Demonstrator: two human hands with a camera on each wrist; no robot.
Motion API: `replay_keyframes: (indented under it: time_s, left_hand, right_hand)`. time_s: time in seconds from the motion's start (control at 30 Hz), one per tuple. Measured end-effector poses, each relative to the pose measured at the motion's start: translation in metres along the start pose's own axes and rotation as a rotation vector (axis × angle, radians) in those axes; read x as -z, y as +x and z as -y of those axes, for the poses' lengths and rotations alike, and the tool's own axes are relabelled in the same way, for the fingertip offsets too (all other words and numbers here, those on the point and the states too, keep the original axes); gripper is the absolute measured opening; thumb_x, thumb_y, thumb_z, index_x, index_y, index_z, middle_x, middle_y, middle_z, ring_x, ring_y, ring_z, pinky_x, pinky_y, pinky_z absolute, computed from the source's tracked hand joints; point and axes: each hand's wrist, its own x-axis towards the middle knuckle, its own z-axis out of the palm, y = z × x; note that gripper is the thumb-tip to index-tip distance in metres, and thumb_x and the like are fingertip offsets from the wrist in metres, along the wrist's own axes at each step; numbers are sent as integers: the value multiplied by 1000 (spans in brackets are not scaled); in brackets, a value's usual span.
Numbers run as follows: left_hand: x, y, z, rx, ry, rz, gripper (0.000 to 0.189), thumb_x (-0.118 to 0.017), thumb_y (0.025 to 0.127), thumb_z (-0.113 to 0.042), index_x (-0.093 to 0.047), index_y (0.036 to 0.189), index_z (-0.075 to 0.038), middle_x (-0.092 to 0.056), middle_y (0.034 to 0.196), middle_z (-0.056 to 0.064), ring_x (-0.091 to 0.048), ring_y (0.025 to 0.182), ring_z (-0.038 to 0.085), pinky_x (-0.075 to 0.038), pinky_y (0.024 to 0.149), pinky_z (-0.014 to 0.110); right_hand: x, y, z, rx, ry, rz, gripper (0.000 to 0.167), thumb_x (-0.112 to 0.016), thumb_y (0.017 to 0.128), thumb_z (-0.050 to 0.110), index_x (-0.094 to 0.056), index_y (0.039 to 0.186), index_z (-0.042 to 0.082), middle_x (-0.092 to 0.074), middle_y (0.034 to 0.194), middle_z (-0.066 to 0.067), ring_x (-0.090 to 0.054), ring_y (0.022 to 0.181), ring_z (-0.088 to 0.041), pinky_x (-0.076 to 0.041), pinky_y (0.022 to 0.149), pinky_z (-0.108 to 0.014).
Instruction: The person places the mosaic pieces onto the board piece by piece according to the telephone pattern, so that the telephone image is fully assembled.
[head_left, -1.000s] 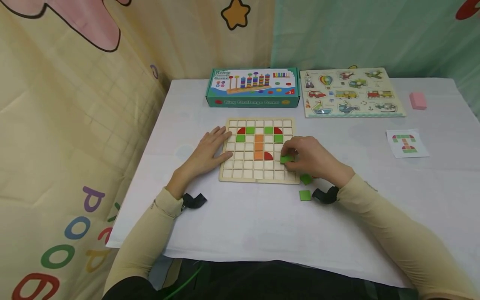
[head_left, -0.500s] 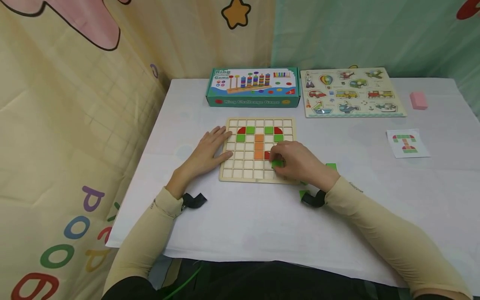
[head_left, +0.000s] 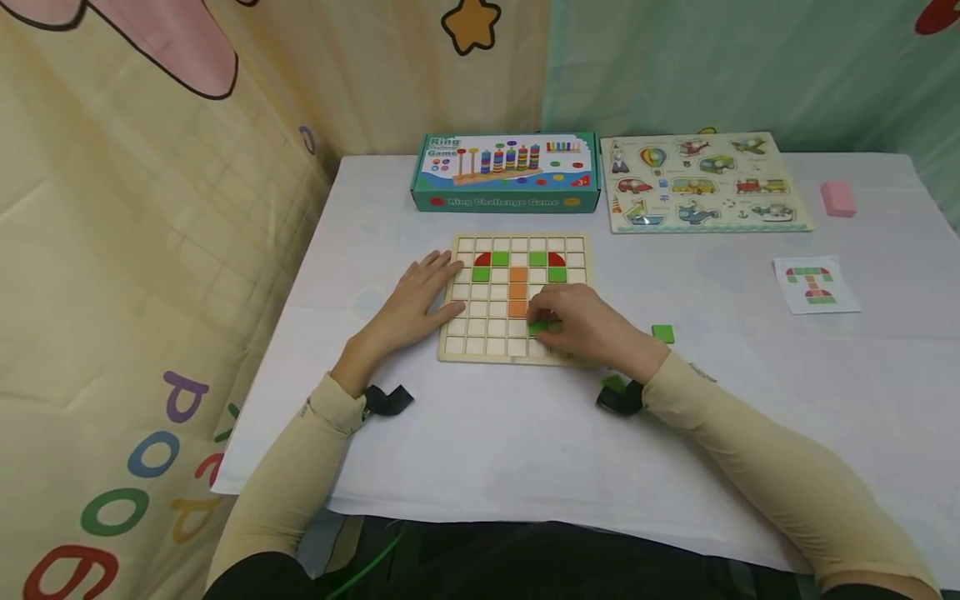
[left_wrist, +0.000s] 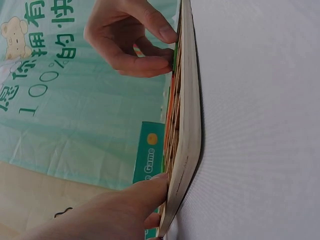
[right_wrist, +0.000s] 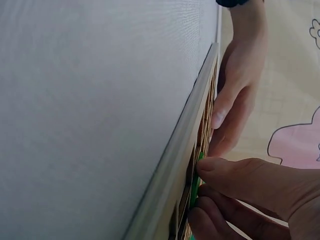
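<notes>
A wooden grid board [head_left: 480, 359] lies on the table with green, red and orange pieces set in its cells. My left hand [head_left: 412, 300] rests along its left edge, fingers fairly straight, with the thumb on the rim. Over the lower middle of the board, my right hand [head_left: 588, 321] pinches a green square tile [head_left: 537, 327] between thumb and fingers. In the right wrist view the green tile [right_wrist: 195, 184] is right at the grid's surface. An orange column [head_left: 517, 289] stands just left of the right fingers, which cover some cells.
A loose green tile [head_left: 663, 333] lies right of the board; another green piece [head_left: 615, 382] is partly under the black wrist strap [head_left: 621, 400]. Behind stand a Ring Challenge Game box [head_left: 506, 202] and a vehicle puzzle [head_left: 707, 183]. A pattern card [head_left: 816, 286] and pink block [head_left: 837, 199] lie right.
My right hand has carried the green tile left from the board's right edge, now covering the lower red quarter piece. The arm's shift uncovers a loose green tile. My left hand stays put.
</notes>
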Motion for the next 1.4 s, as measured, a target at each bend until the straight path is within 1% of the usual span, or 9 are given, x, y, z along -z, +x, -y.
replay_keyframes:
  time_s: [0.23, 0.37, 0.5, 0.87, 1.0, 1.1, 1.23, 1.33, 1.4]
  left_hand:
    - [0, 0, 1, 3, -2, 0, 72, -61, 106, -41, -34, 165, -10, -22, 176, 13, -9, 165, 30, -4, 134, 53]
    - [-1, 0, 1, 2, 0, 1, 72, -61, 106, -41, -34, 165, -10, -22, 176, 13, -8, 165, 30, -4, 134, 54]
    - [0, 0, 0, -1, 1, 0, 73, -61, 106, -42, -34, 165, -10, -22, 176, 13, -8, 165, 30, -4, 134, 54]
    - [0, 1, 0, 1, 1, -2, 72, -61, 106, -41, -34, 165, -10, -21, 176, 14, -9, 165, 31, -4, 134, 53]
    - [2, 1, 0, 6, 1, -3, 72, -62, 106, -40, -35, 165, -9, -22, 175, 15, -9, 165, 32, -4, 134, 53]
    - [2, 2, -1, 9, 3, -2, 72, -62, 106, -40, -35, 165, -9, -22, 175, 14, -9, 165, 31, -4, 134, 53]
    - [2, 1, -1, 6, -2, -2, 71, -62, 106, -40, -35, 165, -9, -22, 175, 14, -9, 165, 31, -4, 134, 53]
    - [1, 1, 0, 4, -4, -2, 72, -62, 106, -40, -35, 165, -9, -22, 175, 15, -10, 165, 32, -4, 134, 53]
    - [1, 1, -1, 5, -3, 1, 72, -62, 106, -40, -35, 165, -9, -22, 175, 15, -9, 165, 32, -4, 134, 53]
  right_hand:
    - [2, -4, -6, 29, 33, -3, 18, -85, 86, 3, -77, 102, 6, -76, 100, -5, -70, 94, -21, -60, 86, -38]
    - [11, -15, -12, 0, 70, -12, 20, -84, 87, 3, -78, 106, 7, -77, 104, -4, -72, 98, -22, -61, 89, -41]
    - [24, -31, -21, -61, 86, -23, 22, -83, 88, 4, -76, 109, 8, -76, 107, -4, -71, 100, -23, -60, 90, -43]
    - [56, -81, -55, -191, 0, -76, 29, -86, 86, 4, -76, 113, 6, -76, 110, -7, -71, 98, -25, -61, 91, -50]
    - [64, -99, -66, -207, -24, -81, 33, -88, 84, 7, -77, 114, 7, -76, 110, -6, -70, 98, -24, -61, 89, -50]
    - [67, -107, -72, -224, -33, -58, 35, -89, 83, 9, -77, 116, 7, -76, 111, -5, -69, 99, -22, -61, 89, -49]
    - [69, -112, -75, -259, -26, -16, 36, -90, 82, 8, -77, 116, 8, -75, 106, -2, -67, 96, -19, -61, 86, -43]
    - [69, -112, -76, -256, -29, 2, 35, -90, 81, 6, -78, 114, 8, -74, 101, -1, -65, 93, -18, -61, 83, -39]
    - [69, -111, -76, -240, -40, 6, 34, -89, 81, 5, -78, 113, 9, -74, 100, 1, -64, 92, -16, -61, 83, -39]
